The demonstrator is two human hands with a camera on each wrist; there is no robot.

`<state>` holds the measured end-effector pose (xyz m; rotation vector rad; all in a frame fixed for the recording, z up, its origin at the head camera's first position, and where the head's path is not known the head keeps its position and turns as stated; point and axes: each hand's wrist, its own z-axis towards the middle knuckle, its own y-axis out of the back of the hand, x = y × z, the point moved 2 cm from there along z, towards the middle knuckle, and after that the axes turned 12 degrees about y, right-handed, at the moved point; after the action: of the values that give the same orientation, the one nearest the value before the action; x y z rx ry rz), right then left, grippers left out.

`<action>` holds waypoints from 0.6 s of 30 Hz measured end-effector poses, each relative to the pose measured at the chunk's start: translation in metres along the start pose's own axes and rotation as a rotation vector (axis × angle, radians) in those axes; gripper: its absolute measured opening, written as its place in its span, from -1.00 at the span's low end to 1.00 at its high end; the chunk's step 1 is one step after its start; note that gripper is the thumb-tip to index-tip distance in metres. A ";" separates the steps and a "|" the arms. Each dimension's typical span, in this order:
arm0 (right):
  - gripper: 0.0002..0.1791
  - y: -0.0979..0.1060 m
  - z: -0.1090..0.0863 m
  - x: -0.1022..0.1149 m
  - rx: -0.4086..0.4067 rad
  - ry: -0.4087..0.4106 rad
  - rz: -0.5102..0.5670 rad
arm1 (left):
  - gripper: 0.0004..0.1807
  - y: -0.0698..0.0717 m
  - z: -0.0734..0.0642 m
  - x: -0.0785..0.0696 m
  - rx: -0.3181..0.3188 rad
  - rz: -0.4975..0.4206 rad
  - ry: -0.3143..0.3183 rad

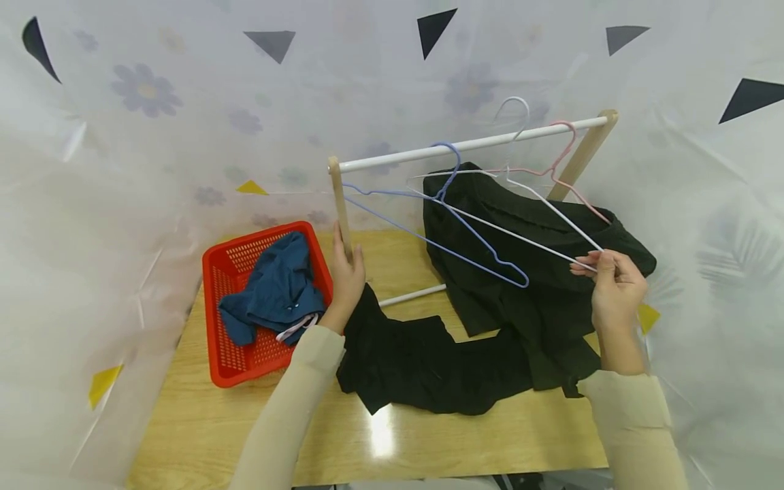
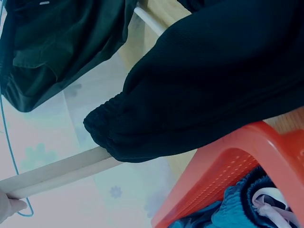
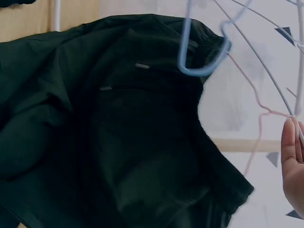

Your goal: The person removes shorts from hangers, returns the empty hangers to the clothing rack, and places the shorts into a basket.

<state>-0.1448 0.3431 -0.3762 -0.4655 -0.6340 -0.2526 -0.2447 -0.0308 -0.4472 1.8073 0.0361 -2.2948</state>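
Observation:
My left hand (image 1: 348, 275) grips the left wooden post (image 1: 339, 204) of a small clothes rack, thumb on one side and fingers on the other. The right hand (image 1: 618, 282) pinches a lower corner of a white hanger (image 1: 569, 221), whose hook rises above the rack's white rod (image 1: 392, 158). A blue hanger (image 1: 441, 197) hangs from the rod at the left, and a pink hanger (image 1: 554, 167) at the right. Behind the white hanger is a dark green garment (image 1: 514, 265), with the pink hanger's lower part at its top edge.
A black garment (image 1: 429, 367) lies spread on the wooden table (image 1: 465, 449) in front of the rack. To the left, a red basket (image 1: 211, 306) holds a blue garment (image 1: 275, 286) with a pale drawstring. A patterned white sheet (image 1: 184, 150) encloses the back and sides.

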 end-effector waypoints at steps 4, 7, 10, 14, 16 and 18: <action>-0.81 -0.002 -0.005 -0.014 0.004 -0.037 0.012 | -0.37 0.001 0.000 0.002 -0.025 0.037 -0.031; -0.80 0.000 -0.008 -0.023 0.004 -0.062 0.041 | -0.38 0.002 -0.001 0.002 -0.043 0.057 -0.056; -0.80 0.003 -0.009 -0.031 0.010 -0.087 0.055 | -0.38 0.003 -0.001 0.002 -0.059 0.069 -0.072; -0.78 0.007 -0.010 -0.041 0.010 -0.134 0.132 | -0.38 0.003 0.000 0.002 -0.072 0.081 -0.073; -0.80 0.009 -0.010 -0.045 -0.006 -0.172 0.171 | -0.39 0.003 0.000 0.002 -0.070 0.085 -0.072; -0.83 0.012 -0.011 -0.049 -0.039 -0.245 0.201 | -0.39 0.003 0.000 0.003 -0.068 0.087 -0.071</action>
<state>-0.1727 0.3520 -0.4184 -0.5988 -0.8164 -0.0167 -0.2445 -0.0346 -0.4497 1.6600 0.0236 -2.2670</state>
